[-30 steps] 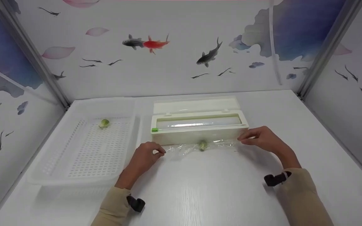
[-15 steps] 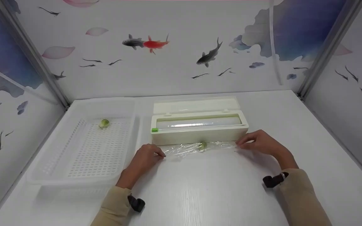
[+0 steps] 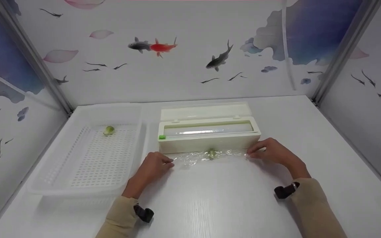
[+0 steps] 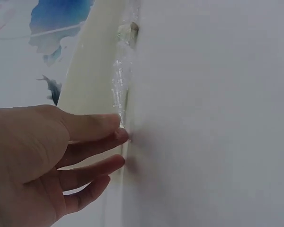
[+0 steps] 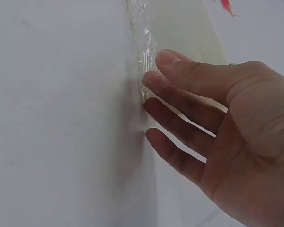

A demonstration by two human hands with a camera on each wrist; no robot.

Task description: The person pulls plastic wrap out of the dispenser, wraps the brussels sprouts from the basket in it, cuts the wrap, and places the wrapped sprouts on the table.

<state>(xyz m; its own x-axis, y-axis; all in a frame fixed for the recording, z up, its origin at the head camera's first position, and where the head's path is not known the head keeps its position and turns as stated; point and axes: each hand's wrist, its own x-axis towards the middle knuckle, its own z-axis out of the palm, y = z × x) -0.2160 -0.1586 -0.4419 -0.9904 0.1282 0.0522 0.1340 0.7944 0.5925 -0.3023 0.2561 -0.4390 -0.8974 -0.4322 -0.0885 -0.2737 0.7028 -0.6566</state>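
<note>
Though the left hand (image 3: 151, 168) pinches film (image 3: 190, 158) (blurred sprout (image 3: 211, 154) inside), whether the right hand (image 3: 274, 151) does is unclear.

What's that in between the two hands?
Crinkly clear plastic wrap lies between the left hand and right hand, with a little green vegetable bundled near its middle. The head view shows it best.
</note>
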